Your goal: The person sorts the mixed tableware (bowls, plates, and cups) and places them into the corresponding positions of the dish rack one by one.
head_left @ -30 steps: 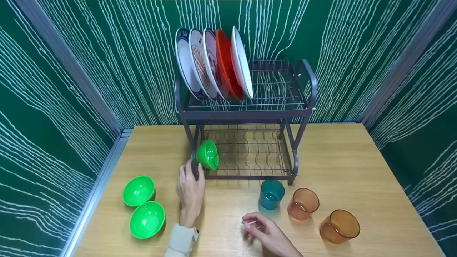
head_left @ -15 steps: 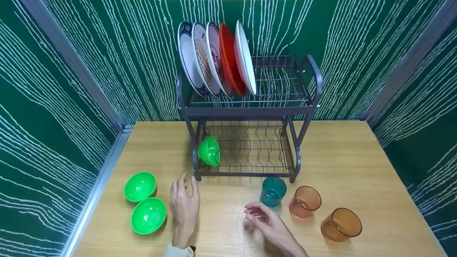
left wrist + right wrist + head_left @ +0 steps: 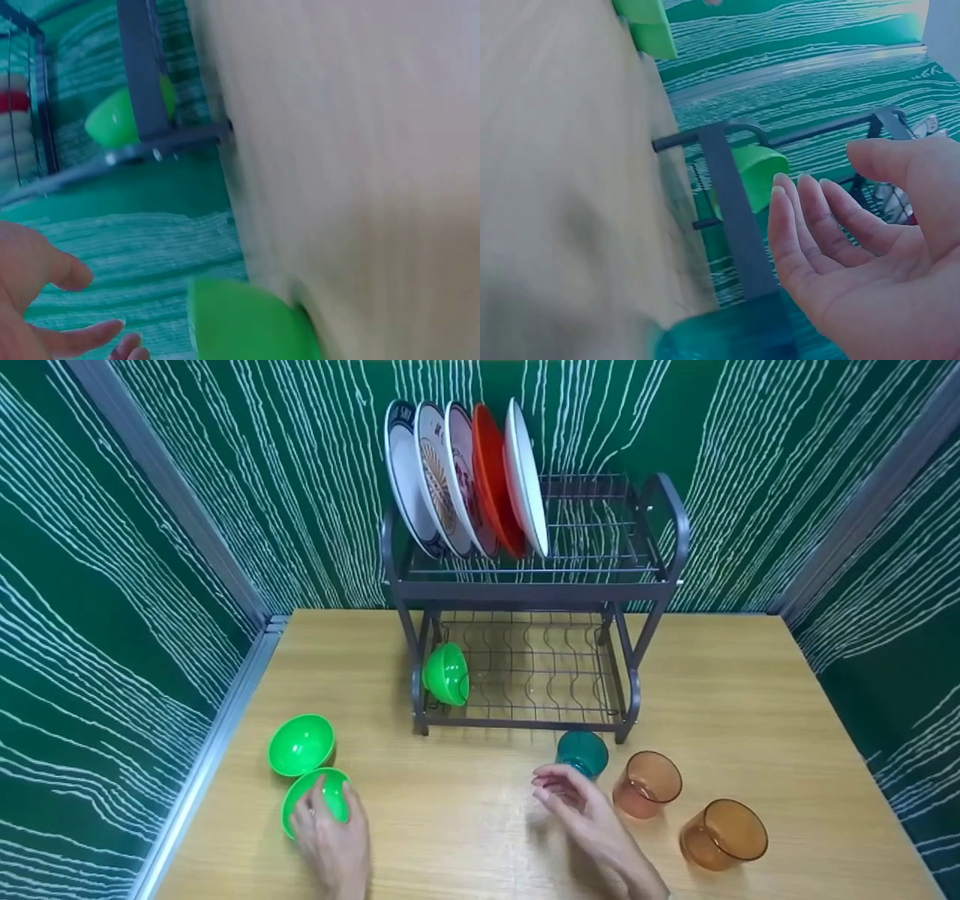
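My left hand is over the front green bowl, its fingers spread above the inside and rim. In the left wrist view the fingers and thumb stand apart, with a gap to the green bowl below. Just behind it on the table sits another green bowl. A third green bowl leans on its side at the left of the rack's lower tier. My right hand hovers with loosely bent fingers and holds nothing. It partly covers a teal glass.
A dark two-tier dish rack stands at the back middle. Several plates stand upright on its top tier, to the left. Two orange-brown glasses, a paler one and a darker one, are at the right. Green patterned panels enclose the table.
My left hand has left the rack's lower left corner and moved left and toward me, over the front green bowl. The right hand stays nearly in place, now overlapping the teal glass.
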`<state>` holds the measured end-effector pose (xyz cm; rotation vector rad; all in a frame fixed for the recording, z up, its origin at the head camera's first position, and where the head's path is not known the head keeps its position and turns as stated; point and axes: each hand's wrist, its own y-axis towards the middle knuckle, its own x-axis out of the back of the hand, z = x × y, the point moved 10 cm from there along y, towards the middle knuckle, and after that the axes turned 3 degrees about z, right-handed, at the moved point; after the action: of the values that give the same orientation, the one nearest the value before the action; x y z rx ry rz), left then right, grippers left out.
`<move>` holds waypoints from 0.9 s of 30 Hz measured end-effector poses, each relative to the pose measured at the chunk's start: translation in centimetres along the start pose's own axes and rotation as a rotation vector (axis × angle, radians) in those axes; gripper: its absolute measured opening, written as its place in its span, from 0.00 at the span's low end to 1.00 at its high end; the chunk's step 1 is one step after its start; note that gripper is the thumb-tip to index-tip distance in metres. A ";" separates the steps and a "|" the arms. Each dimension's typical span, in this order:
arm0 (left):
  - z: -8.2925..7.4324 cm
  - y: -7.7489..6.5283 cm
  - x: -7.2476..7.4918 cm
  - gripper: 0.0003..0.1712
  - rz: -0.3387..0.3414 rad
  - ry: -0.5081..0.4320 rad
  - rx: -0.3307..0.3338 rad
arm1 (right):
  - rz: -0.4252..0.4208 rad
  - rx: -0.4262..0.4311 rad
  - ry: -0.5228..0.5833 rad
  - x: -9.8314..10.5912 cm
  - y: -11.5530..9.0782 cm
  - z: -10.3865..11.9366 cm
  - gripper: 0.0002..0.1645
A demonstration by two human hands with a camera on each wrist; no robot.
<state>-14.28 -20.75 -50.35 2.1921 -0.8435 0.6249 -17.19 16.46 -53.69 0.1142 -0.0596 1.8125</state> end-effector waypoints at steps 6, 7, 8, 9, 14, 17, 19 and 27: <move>3.1 0.1 0.9 0.29 0.011 0.049 0.131 | -0.032 0.107 0.004 1.9 0.3 2.1 0.22; 3.6 0.1 1.0 0.31 0.019 0.065 0.156 | -0.037 0.125 0.005 2.1 0.4 2.4 0.22; 4.2 0.2 1.1 0.33 0.031 0.083 0.185 | -0.041 0.140 0.005 2.3 0.4 2.6 0.22; 4.9 0.2 1.2 0.35 0.051 0.103 0.220 | -0.043 0.153 0.005 2.5 0.5 2.8 0.22; 8.5 -0.2 0.4 0.42 0.197 0.152 0.387 | -0.044 0.161 0.021 2.7 0.6 2.9 0.21; 10.1 -0.9 -0.7 0.41 0.301 0.107 0.476 | -0.036 0.162 0.017 2.5 0.6 2.8 0.21; 10.8 -1.3 -1.5 0.39 0.360 0.047 0.520 | -0.031 0.180 0.012 2.5 0.6 2.8 0.20; 11.2 -1.9 -3.3 0.32 0.467 -0.181 0.603 | -0.009 0.183 0.051 1.5 0.5 2.2 0.20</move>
<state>-13.12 -26.74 -60.46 2.6279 -1.4321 1.0211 -17.93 17.54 -51.32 0.1978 0.1432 1.8081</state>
